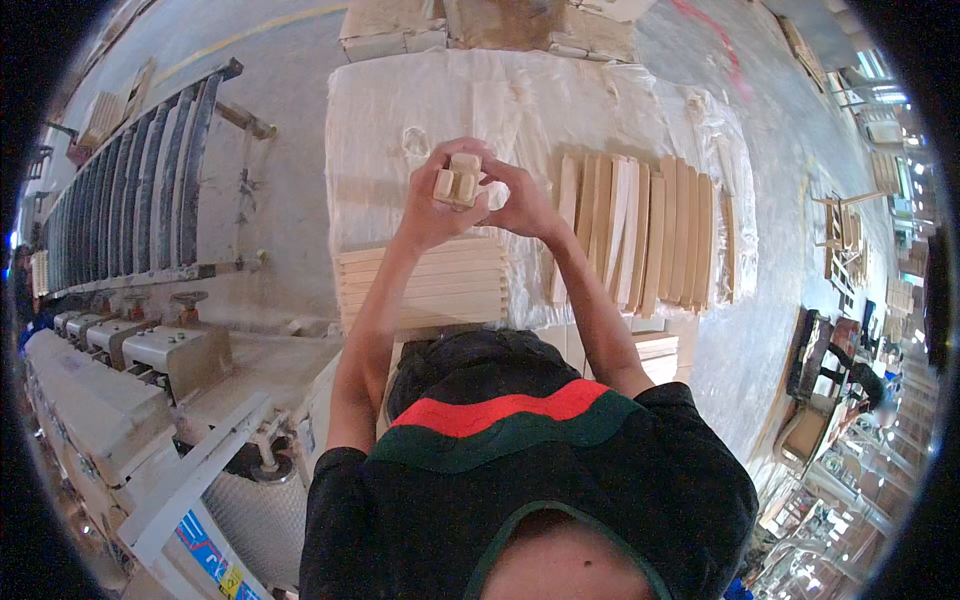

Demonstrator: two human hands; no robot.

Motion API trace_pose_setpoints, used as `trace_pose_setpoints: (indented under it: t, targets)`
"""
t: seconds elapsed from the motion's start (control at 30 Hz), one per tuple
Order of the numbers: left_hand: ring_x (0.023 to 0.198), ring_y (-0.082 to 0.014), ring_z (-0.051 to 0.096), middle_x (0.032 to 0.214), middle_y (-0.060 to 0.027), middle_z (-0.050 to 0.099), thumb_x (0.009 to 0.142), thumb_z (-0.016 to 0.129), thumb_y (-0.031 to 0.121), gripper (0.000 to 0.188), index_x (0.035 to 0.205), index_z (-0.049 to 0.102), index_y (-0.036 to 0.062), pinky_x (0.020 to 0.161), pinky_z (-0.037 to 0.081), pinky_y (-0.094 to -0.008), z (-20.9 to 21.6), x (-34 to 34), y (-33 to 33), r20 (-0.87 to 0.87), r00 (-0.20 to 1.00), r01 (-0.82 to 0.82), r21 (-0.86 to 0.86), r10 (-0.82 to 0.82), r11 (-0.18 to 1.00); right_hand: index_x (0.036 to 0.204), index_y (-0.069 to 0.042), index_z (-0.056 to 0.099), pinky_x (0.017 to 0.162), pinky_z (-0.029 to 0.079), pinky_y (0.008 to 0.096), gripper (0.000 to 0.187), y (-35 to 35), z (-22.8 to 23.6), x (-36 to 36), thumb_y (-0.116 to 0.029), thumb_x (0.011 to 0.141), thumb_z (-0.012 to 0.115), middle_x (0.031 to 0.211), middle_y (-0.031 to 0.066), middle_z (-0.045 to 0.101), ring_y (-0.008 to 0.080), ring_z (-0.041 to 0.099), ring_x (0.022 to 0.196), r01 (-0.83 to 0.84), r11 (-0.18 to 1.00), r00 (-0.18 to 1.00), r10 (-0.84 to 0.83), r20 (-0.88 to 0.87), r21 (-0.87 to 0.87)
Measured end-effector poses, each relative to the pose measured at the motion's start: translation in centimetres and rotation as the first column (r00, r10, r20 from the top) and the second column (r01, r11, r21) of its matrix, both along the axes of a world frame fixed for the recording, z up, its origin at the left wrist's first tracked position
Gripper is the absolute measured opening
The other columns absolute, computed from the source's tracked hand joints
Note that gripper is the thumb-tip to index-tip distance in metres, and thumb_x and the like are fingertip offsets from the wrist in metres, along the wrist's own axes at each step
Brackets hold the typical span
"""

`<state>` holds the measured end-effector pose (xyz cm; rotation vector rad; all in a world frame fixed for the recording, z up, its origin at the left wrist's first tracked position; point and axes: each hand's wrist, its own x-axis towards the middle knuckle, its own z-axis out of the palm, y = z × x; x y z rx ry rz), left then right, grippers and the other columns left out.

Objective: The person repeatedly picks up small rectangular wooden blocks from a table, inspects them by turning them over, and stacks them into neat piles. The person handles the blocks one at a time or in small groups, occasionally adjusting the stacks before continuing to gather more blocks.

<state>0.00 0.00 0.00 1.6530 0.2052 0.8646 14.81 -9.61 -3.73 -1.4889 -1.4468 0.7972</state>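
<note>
Bundle of pale wooden sticks with rounded ends, seen nearly end-on, is held up over the near-left half of a broad counter covered in wrinkled clear plastic film. The person's bare left hand is closed around the bundle, its curled grip seeming to keep the separate pieces together. The bare right hand comes in from the other side with bent fingers, perhaps steadying the bundle; whether it grips the wood cannot be told. A small white lump shows between the hands, its nature unclear.

Just nearer the body, pale wooden strips lie side by side in a neat block, running left to right. Right of the hands, a row of light-brown wooden slats points away from the person, packed closely, probably so that each is easy to pick up. The film probably shields the surface.

Beyond, on the left, a dark slatted metal frame stands on the grey floor, with dusty grey machinery nearer the person.
</note>
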Motion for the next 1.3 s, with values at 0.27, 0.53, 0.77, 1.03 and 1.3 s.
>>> trace_pose_setpoints:
  t: [0.27,0.53,0.77,1.03,1.3]
  targets:
    - [0.109,-0.0174,0.059,0.112,-0.0098,0.063,0.070,0.073,-0.004,0.056,0.121,0.051,0.0035,0.091,0.049,-0.0327,0.4,-0.1,0.9,0.027,0.998,-0.056,-0.054,0.057,0.997,0.120,-0.005,0.062,0.091,0.046,0.0349,0.042,0.7,1.5,3.3,-0.018,0.082,0.073,0.118,0.0085,0.065,0.0172,0.058,0.107,-0.129,0.990,0.951,0.108,-0.289,-0.056]
    - [0.105,-0.0166,0.061,0.113,-0.0080,0.065,0.064,0.084,0.002,0.059,0.117,0.058,0.0028,0.092,0.050,-0.0319,0.4,-0.4,1.6,-0.084,0.994,0.049,-0.182,-0.065,0.982,0.125,-0.006,0.057,0.097,0.042,0.0369,0.041,1.6,1.7,4.4,-0.025,0.090,0.064,0.119,0.0090,0.064,0.0209,0.057,0.111,-0.258,0.964,0.948,0.240,-0.211,-0.061]
    - [0.112,-0.0171,0.058,0.118,-0.0080,0.064,0.063,0.084,0.002,0.064,0.121,0.057,0.0027,0.096,0.048,-0.0322,0.6,-0.3,2.0,-0.033,0.989,0.133,-0.187,-0.142,0.973,0.131,-0.005,0.052,0.100,0.040,0.0373,0.042,2.1,2.2,5.7,-0.026,0.094,0.057,0.124,0.0118,0.060,0.0224,0.054,0.113,-0.395,0.916,0.899,0.371,-0.233,-0.064]
    - [0.112,-0.0167,0.057,0.117,-0.0068,0.062,0.063,0.082,-0.002,0.063,0.121,0.058,0.0029,0.094,0.048,-0.0310,1.6,-1.0,2.6,-0.159,0.957,0.177,-0.345,-0.244,0.922,0.125,0.000,0.056,0.097,0.041,0.0360,0.040,3.6,2.9,7.0,-0.023,0.093,0.060,0.117,0.0124,0.064,0.0206,0.056,0.107,-0.551,0.828,0.823,0.518,-0.234,-0.104]
    - [0.102,-0.0168,0.062,0.109,-0.0069,0.066,0.067,0.080,0.000,0.046,0.110,0.061,0.0032,0.088,0.051,-0.0317,-0.2,-1.6,2.5,0.006,0.996,0.085,-0.289,-0.088,0.953,0.125,-0.001,0.054,0.082,0.046,0.0355,0.041,2.0,1.3,3.3,-0.031,0.098,0.051,0.098,0.0207,0.064,0.0155,0.054,0.085,-0.398,0.916,0.900,0.382,-0.208,-0.041]
